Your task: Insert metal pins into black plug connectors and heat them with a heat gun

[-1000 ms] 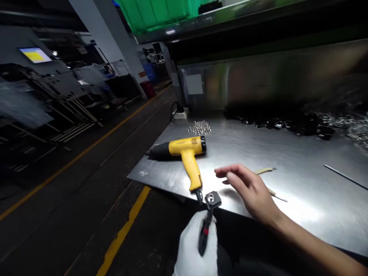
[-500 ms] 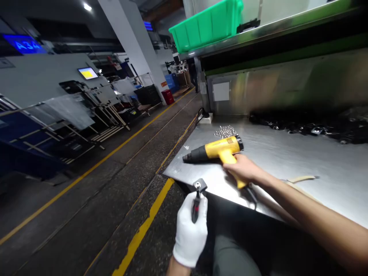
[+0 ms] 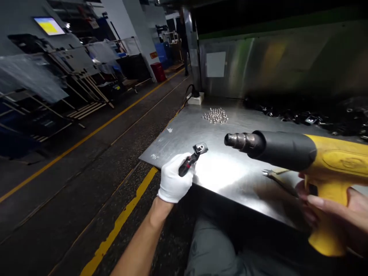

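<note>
There goes the right hand (image 3: 352, 209), clenched round the yellow grip of a heat gun (image 3: 296, 153); the gun is up off the steel workbench (image 3: 172, 147), its long axis running roughly level from right to left, the metal nozzle (image 3: 240, 140) pointing left; the white-gloved left hand (image 3: 174, 178) is closed firmly on a black-and-red handled tool (image 3: 186, 166), a small square bracket (image 3: 200, 148) held up at its tip; that bracket sits left of the nozzle, near but not touching; the left hand is by far the nearer; beyond, a patch of small metal rings (image 3: 215, 115) lies on the steel; a slim metal tool (image 3: 276, 178) lies below the gun.
</note>
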Demonstrator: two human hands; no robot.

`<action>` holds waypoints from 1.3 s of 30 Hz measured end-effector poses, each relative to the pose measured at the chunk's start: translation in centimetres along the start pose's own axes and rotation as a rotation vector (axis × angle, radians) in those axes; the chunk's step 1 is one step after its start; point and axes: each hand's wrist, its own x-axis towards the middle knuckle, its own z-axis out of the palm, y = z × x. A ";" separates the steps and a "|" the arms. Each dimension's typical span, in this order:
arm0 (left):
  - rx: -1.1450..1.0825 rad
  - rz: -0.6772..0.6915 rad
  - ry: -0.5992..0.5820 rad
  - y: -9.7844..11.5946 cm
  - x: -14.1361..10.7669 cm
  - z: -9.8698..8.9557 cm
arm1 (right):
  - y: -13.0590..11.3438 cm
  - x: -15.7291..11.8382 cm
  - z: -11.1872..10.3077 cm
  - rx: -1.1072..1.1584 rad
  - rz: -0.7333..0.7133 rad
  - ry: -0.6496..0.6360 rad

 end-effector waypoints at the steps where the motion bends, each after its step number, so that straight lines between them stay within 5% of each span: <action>1: 0.011 0.019 -0.005 -0.1 0.4 0.4 | 0.0 0.3 -0.3 -0.022 0.043 -0.019; 9: 0.096 0.041 -0.049 -0.2 2.4 2.0 | -1.0 1.3 -0.4 0.031 0.115 -0.108; 18: 0.109 0.045 -0.112 -0.3 2.6 1.5 | 2.4 3.4 -3.3 0.051 0.245 -0.249; 25: 0.091 0.066 -0.141 0.1 2.9 1.3 | -0.5 1.7 -0.9 -0.001 0.222 -0.104; 33: 0.095 0.044 -0.124 0.2 2.7 1.5 | 2.7 3.8 -4.7 -0.025 0.217 -0.288; 39: 0.104 0.024 -0.126 0.2 2.6 1.6 | 0.7 2.4 -2.2 -0.023 0.212 -0.157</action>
